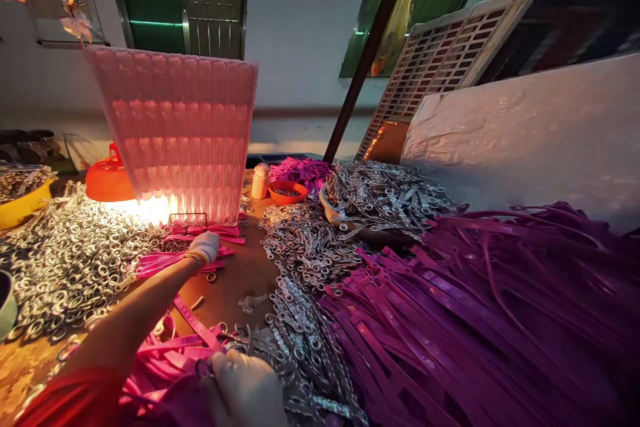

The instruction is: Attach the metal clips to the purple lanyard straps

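Note:
My left hand (206, 247), in a pale knitted glove with a yellow band at the wrist, reaches forward to a small bundle of pink straps (163, 263) on the table. Its fingers are turned away from view, so their grip does not show. Low in front of me, my right hand (247, 387) is closed, thumb side up, on a pink strap (197, 323). A dark metal ring (203, 367) shows beside its thumb. Under and around this hand lie more loose pink straps (165, 353) and twisted metal chain pieces (305, 333) with ring ends.
Metal rings (75, 260) are heaped at left beneath a lit red lamp (110, 177). A clear ribbed plastic panel (180, 127) stands upright behind. Purple straps (450, 320) are piled at right, near a bowl of chains (385, 193). A red dish (287, 192) and small bottle (260, 181) stand farther back.

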Tool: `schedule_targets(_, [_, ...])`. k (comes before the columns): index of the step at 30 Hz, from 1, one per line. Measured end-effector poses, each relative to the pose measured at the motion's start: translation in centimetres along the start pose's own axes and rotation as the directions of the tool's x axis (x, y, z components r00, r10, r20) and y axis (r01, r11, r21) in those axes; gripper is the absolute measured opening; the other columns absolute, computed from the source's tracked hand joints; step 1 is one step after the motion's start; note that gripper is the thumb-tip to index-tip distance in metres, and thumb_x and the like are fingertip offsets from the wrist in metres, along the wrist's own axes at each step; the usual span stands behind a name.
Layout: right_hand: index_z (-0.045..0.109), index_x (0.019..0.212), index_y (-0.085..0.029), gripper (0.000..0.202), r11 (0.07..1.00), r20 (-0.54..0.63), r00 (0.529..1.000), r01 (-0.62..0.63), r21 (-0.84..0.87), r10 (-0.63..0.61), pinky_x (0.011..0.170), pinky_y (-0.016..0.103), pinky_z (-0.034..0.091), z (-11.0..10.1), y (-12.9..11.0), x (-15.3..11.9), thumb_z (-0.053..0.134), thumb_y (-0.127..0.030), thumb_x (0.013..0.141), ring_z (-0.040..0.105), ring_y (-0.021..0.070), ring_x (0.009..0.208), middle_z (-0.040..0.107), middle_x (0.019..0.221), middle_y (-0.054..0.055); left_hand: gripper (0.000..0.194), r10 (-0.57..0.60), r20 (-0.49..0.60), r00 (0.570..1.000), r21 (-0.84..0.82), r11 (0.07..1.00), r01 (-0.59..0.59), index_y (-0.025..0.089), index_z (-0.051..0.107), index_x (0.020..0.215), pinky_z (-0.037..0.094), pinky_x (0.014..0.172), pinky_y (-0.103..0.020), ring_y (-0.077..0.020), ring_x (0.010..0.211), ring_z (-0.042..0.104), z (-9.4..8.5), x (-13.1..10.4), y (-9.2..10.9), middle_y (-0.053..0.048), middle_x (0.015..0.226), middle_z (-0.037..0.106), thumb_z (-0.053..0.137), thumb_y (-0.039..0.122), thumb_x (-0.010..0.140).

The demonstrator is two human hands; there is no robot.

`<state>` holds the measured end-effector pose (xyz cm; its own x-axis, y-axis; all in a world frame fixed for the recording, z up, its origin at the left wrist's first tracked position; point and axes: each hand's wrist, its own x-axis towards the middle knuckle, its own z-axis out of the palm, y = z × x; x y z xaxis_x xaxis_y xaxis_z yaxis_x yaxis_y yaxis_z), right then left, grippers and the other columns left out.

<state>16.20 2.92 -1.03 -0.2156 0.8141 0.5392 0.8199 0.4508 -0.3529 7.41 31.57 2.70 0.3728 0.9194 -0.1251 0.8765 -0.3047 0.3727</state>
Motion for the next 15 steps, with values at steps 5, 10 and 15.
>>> schedule_targets(5, [0.068,0.109,-0.026,0.022,0.903,0.074,0.964,-0.265,0.339,0.256,0.056,0.023,0.037,-2.9,0.4,2.0,0.049,-0.030,0.099,0.065,0.0157,0.061,0.072,0.071,0.000,0.033,-0.052,0.045,0.998,-0.341,0.938,0.064,0.012,0.061,0.100,0.044,0.048,-0.024,-0.0098,0.049,0.048,-2.9,-7.1,0.3,0.001,0.065,0.054,0.039,0.036,0.101])
schedule_targets(10, [0.067,0.113,-0.025,0.022,0.867,-0.035,0.962,-0.227,0.443,0.270,0.071,0.024,0.045,-3.9,0.6,5.3,0.051,-0.023,0.098,0.069,0.0170,0.084,0.075,0.096,0.003,0.027,0.050,0.071,0.996,-0.728,0.685,0.017,0.018,0.052,0.090,0.026,0.036,-0.019,-0.0069,0.038,0.026,-3.1,-18.3,-0.2,0.007,0.053,0.038,0.041,0.043,0.088])
schedule_targets(15, [0.066,0.108,-0.021,0.020,0.967,0.059,0.989,-0.144,0.210,0.135,0.067,0.025,0.041,-3.3,-1.6,6.0,0.049,-0.019,0.098,0.068,0.0181,0.080,0.074,0.092,0.004,0.040,0.053,0.002,0.999,-0.916,0.401,-0.019,0.020,0.052,0.084,0.022,0.035,-0.019,-0.0062,0.038,0.024,-1.1,-25.1,-0.3,0.008,0.049,0.039,0.059,0.059,0.075])
